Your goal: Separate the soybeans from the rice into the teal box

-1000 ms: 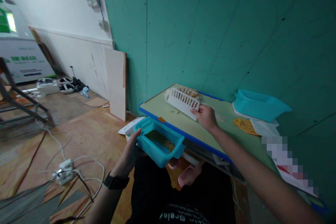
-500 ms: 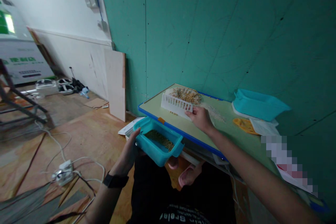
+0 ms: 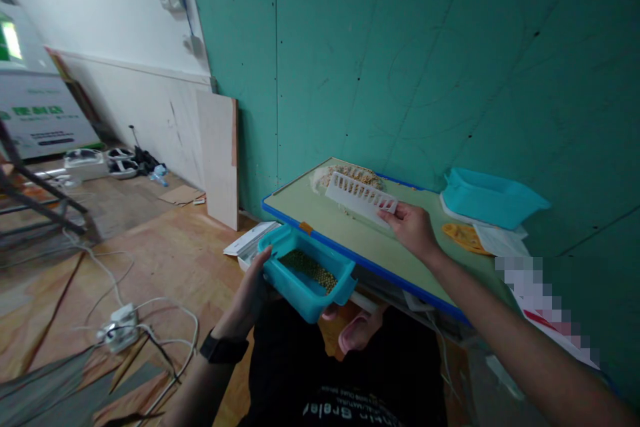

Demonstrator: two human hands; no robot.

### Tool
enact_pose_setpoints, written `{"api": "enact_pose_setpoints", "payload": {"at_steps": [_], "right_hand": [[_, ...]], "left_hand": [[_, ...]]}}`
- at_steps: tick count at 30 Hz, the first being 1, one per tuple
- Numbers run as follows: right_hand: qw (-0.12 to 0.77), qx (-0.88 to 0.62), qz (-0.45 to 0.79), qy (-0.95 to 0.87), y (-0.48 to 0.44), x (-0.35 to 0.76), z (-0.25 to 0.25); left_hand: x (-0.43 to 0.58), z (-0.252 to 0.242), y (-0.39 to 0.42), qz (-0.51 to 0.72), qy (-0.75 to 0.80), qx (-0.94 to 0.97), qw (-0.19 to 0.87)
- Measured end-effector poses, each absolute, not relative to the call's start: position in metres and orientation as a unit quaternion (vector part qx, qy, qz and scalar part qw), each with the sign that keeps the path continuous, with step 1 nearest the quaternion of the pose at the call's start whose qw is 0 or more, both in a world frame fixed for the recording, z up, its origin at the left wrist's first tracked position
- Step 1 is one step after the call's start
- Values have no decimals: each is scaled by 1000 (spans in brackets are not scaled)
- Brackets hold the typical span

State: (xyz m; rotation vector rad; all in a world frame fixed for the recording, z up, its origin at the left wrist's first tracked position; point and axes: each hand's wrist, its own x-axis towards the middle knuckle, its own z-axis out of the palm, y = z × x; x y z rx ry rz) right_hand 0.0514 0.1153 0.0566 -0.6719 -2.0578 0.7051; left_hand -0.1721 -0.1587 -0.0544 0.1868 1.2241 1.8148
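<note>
My left hand [image 3: 255, 287] grips the left end of a turquoise plastic box [image 3: 300, 303], held just below the table's front edge. Greenish beans [image 3: 310, 268] cover part of the box's bottom. Between the fingers and thumb of my right hand [image 3: 413, 227] is the right end of a white slotted plastic strip [image 3: 357, 201], tilted over the tabletop. Behind the strip lies a heap of tan beans [image 3: 363, 175] with white grains [image 3: 319, 177] at its left side. A few loose beans lie in front of the strip.
The table [image 3: 425, 273] has a blue edge and stands against a green wall. At its right are another turquoise box [image 3: 493, 199], a yellow-orange flat piece [image 3: 465, 238] and white paper [image 3: 505, 240]. A power strip [image 3: 120, 327] with cables lies on the floor at left.
My right hand has moved right with the slotted strip, which now leans further back. The white grains right of the heap no longer show. The box in my left hand has shifted slightly right.
</note>
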Motion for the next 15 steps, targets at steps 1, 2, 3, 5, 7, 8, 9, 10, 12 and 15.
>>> {"api": "enact_pose_setpoints", "payload": {"at_steps": [1, 2, 3, 5, 7, 8, 9, 10, 12, 15], "right_hand": [[414, -277, 271, -823, 125, 54, 56], [409, -283, 266, -826, 134, 57, 54], [404, -287, 265, -828, 140, 59, 52], [396, -294, 266, -828, 145, 63, 47], [392, -303, 263, -827, 146, 64, 42], [391, -308, 261, -827, 145, 65, 41], [390, -310, 259, -828, 144, 65, 40], [389, -309, 257, -829, 142, 65, 39], [390, -299, 256, -833, 138, 65, 39], [390, -283, 245, -841, 125, 68, 39]], "left_hand": [[-172, -57, -158, 729, 497, 76, 464], [-172, -58, -157, 723, 498, 75, 473], [-171, -59, -156, 718, 497, 77, 481], [-169, -58, -156, 713, 495, 85, 490], [-165, -55, -156, 713, 494, 90, 490], [-164, -53, -157, 714, 492, 94, 490], [-162, -52, -157, 714, 489, 96, 492], [-161, -51, -157, 713, 488, 96, 494], [-159, -50, -157, 713, 487, 98, 495], [-154, -50, -157, 723, 483, 100, 483]]}}
